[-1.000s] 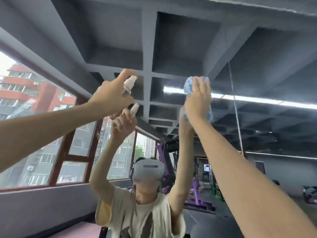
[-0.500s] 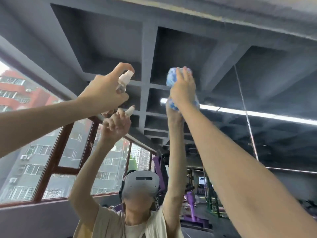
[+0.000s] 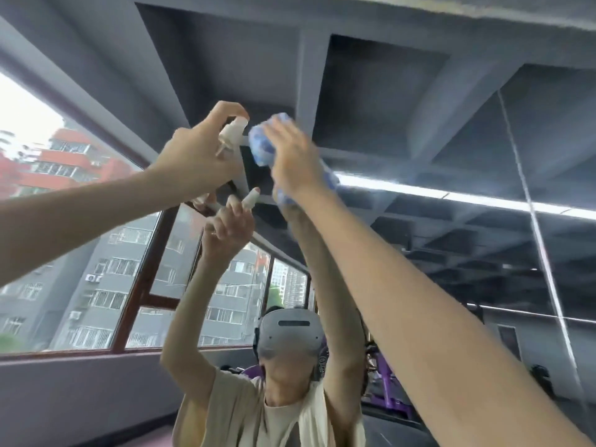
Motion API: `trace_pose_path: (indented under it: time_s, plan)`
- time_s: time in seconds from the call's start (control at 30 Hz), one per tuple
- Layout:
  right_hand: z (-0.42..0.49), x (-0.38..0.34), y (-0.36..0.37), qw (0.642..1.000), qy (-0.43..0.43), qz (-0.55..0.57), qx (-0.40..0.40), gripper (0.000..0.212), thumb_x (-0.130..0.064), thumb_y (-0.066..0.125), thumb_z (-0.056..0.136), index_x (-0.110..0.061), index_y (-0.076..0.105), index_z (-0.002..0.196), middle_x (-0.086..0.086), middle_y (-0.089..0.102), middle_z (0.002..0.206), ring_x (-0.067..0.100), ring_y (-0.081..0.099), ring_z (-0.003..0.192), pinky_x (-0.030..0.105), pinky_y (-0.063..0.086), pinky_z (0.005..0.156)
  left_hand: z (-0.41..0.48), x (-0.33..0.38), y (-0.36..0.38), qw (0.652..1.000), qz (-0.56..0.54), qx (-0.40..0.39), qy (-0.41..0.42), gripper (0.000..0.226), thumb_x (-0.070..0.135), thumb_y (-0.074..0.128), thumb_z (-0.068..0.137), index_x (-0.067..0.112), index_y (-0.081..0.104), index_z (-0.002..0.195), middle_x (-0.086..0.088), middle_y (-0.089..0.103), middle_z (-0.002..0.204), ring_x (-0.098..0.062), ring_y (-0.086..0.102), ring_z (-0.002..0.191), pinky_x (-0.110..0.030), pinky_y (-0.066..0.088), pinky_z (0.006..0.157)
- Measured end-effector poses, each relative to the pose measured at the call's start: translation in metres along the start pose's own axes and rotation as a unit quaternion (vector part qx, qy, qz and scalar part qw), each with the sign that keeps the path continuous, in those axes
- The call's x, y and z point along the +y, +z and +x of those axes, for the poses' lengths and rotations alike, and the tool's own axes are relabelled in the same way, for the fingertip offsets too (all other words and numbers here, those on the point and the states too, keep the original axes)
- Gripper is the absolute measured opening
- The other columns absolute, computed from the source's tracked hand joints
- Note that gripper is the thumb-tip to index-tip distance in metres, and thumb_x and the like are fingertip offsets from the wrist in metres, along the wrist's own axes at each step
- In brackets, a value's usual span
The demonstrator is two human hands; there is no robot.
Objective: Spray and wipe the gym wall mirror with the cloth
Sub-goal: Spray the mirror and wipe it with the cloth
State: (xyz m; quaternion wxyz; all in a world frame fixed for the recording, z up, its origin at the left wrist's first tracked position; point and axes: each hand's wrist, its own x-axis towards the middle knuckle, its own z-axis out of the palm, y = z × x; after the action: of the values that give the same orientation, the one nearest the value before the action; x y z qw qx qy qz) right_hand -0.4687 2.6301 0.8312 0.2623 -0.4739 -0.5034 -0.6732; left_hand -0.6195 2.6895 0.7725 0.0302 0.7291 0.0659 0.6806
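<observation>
Left hand [image 3: 196, 159] grips small white plastic spray bottle [image 3: 233, 134], forefinger on its top, held up at large gym wall mirror [image 3: 419, 150]. Right hand [image 3: 292, 159], fingers flat, presses bunched blue-and-white cloth [image 3: 263, 146] on the glass. Cloth has slid left since half a second ago and is now just beside the nozzle.
</observation>
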Motion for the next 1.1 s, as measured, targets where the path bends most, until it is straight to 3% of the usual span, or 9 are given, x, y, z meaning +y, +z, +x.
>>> trace_pose_path:
  time_s: [0.1,0.3,0.5,0.67,0.73,0.83,0.93,1.03,1.1]
  plan:
    - [-0.005,-0.032,0.014,0.984,-0.121,0.017,-0.13,0.047,0.01,0.043,0.086,0.006,0.053,0.132,0.025,0.054,0.134,0.039,0.047,0.129,0.042,0.034,0.108,-0.008,-0.005,-0.009,1.0,0.0,-0.014,-0.014,0.054,0.01,0.056,0.084,0.041,0.038,0.123,-0.014,0.06,0.087,-0.031,0.061,0.05,-0.025,0.047,0.036]
    - [0.022,0.081,-0.029,0.982,0.15,-0.089,0.067,0.05,0.01,0.053,0.079,0.002,0.054,0.128,0.02,0.052,0.134,0.033,0.045,0.129,0.036,0.031,0.108,-0.023,-0.008,-0.02,0.998,0.031,-0.057,0.003,0.057,0.004,0.049,0.088,0.036,0.036,0.133,-0.003,0.059,0.084,-0.014,0.06,0.038,-0.018,0.043,0.033]
    - [-0.095,-0.046,0.006,0.954,-0.225,0.082,-0.179,0.053,0.009,0.057,0.081,-0.012,0.059,0.13,0.007,0.054,0.139,0.022,0.047,0.131,0.038,0.031,0.112,-0.034,0.012,-0.025,0.999,0.006,-0.052,-0.002,0.054,0.004,0.051,0.086,0.035,0.038,0.129,-0.007,0.057,0.076,-0.018,0.058,0.036,-0.02,0.042,0.031]
    - [-0.038,0.082,-0.062,0.988,0.149,0.005,-0.036,0.043,0.003,0.048,0.091,-0.005,0.053,0.133,0.019,0.048,0.141,0.032,0.041,0.134,0.038,0.031,0.112,-0.047,0.022,-0.03,0.998,0.022,-0.065,0.005,0.058,0.004,0.053,0.089,0.033,0.035,0.136,-0.008,0.058,0.092,-0.021,0.057,0.044,-0.013,0.037,0.031]
    - [-0.043,0.056,-0.05,0.988,0.151,0.023,-0.009,0.038,0.006,0.045,0.089,-0.002,0.057,0.124,0.019,0.054,0.13,0.034,0.048,0.124,0.031,0.036,0.105,-0.059,0.018,-0.026,0.996,0.029,-0.085,0.002,0.059,0.002,0.054,0.089,0.029,0.034,0.138,-0.01,0.056,0.094,-0.018,0.055,0.043,-0.014,0.038,0.032]
    - [-0.127,-0.046,-0.024,0.982,-0.1,0.062,-0.146,0.05,0.003,0.026,0.085,-0.011,0.059,0.12,0.006,0.058,0.124,0.021,0.049,0.117,0.013,0.029,0.102,-0.077,0.011,-0.02,0.995,0.013,-0.099,-0.009,0.06,0.001,0.055,0.087,0.026,0.036,0.138,-0.009,0.055,0.087,-0.02,0.055,0.042,-0.019,0.042,0.032]
    - [-0.179,-0.047,-0.033,0.915,-0.3,0.119,-0.24,0.056,0.009,0.029,0.082,-0.006,0.063,0.125,0.013,0.057,0.134,0.022,0.042,0.127,0.023,0.019,0.114,-0.086,0.015,-0.014,0.994,0.004,-0.105,-0.021,0.061,0.0,0.057,0.087,0.026,0.036,0.139,-0.011,0.054,0.091,-0.021,0.057,0.045,-0.018,0.043,0.033]
    - [-0.114,0.053,-0.049,0.991,-0.083,0.027,-0.101,0.053,0.011,0.046,0.089,-0.014,0.054,0.135,0.011,0.047,0.146,0.018,0.039,0.136,0.035,0.026,0.117,-0.081,0.025,-0.006,0.994,0.019,-0.107,-0.007,0.06,0.002,0.057,0.088,0.024,0.036,0.14,-0.006,0.054,0.09,-0.015,0.053,0.048,-0.012,0.04,0.034]
    - [-0.07,0.124,-0.077,0.988,0.141,-0.062,-0.015,0.055,0.006,0.042,0.094,-0.011,0.039,0.146,0.011,0.031,0.156,0.025,0.024,0.145,0.032,0.015,0.119,-0.072,0.039,0.001,0.995,0.028,-0.099,0.001,0.06,0.003,0.056,0.089,0.026,0.035,0.139,-0.004,0.054,0.088,-0.015,0.05,0.045,-0.011,0.037,0.032]
